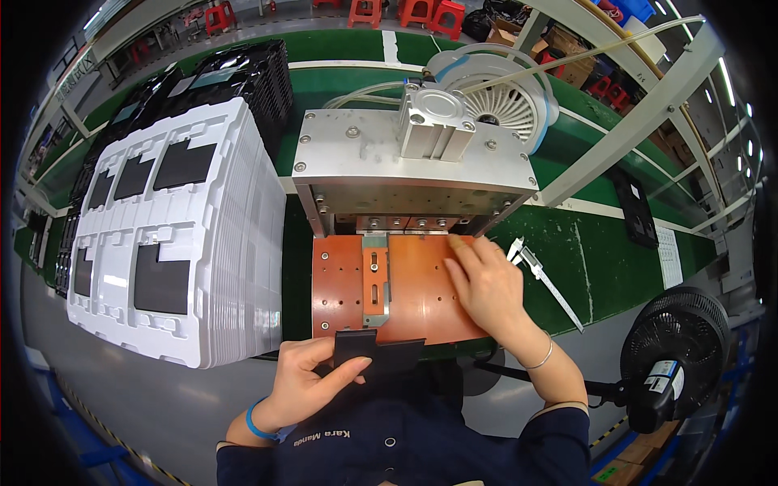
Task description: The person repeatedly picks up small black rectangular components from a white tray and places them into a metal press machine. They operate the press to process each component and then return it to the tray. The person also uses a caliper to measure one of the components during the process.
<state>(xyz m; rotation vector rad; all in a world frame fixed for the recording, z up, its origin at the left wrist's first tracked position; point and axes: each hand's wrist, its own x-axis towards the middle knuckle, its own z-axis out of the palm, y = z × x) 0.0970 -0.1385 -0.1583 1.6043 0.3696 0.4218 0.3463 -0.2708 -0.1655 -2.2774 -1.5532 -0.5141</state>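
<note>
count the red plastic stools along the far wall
5, though some may be cut off: one at upper left, then four in a row at top centre.

top: dark navy work shirt or jacket, long sleeves pushed up past the wrists; small round snap buttons down the front; a bit of light embroidered lettering on the chest (not copying it out)
left hand [304, 381]: bare, no glove; thin bright blue band round the wrist, looks like rubber or plastic
right hand [486, 287]: bare too; slim silver bangle sitting loose on the wrist
cuffs: right sleeve shows a paler edge where it's rolled; left cuff has a bit of lighter blue lining peeking out
forearms: uncovered below the sleeves; no watch
</note>
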